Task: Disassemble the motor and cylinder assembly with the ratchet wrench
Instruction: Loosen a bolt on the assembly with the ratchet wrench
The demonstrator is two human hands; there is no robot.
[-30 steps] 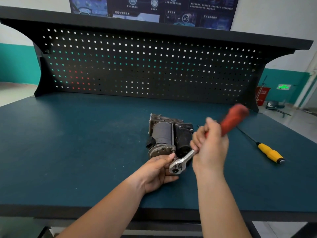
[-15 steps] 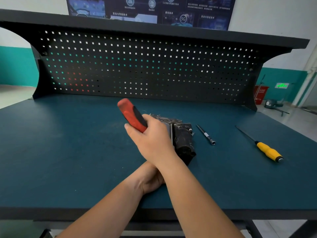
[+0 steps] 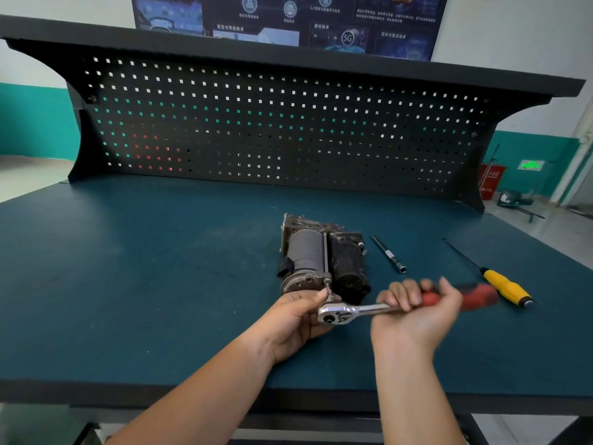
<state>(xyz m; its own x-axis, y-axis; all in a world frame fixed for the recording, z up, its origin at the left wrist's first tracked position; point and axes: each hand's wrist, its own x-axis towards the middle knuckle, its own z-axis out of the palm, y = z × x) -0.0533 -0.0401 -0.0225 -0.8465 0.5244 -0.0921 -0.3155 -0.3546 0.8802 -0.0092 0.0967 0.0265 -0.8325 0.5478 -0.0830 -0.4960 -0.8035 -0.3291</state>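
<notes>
Red handle: right hand (image 3: 417,311) has its fingers curled tight round the red handle of the ratchet wrench (image 3: 353,311); the handle points right and is blurred.
Chrome head: left hand (image 3: 295,319) cups the wrench head, thumb and fingers pinching it at the socket.
Bolt: long through-bolt (image 3: 326,252) running between grey motor can and black cylinder; the socket sits on its near end. How far it is backed out cannot be told.
Task item: motor and cylinder assembly (image 3: 308,252) lies on its side mid-bench, just beyond both hands, its two halves not yet parted.
Step in hand: judged as loosening this through-bolt; disassembly looks early.
Next move: calls for a return swing of the handle with the head held square, so the socket does not slip off.
Spare tools: extension bar (image 3: 388,253) just right of the assembly; yellow screwdriver (image 3: 503,285) farther right.
Setting: blue-green workbench (image 3: 160,268); black pegboard (image 3: 256,130) along the far edge.
</notes>
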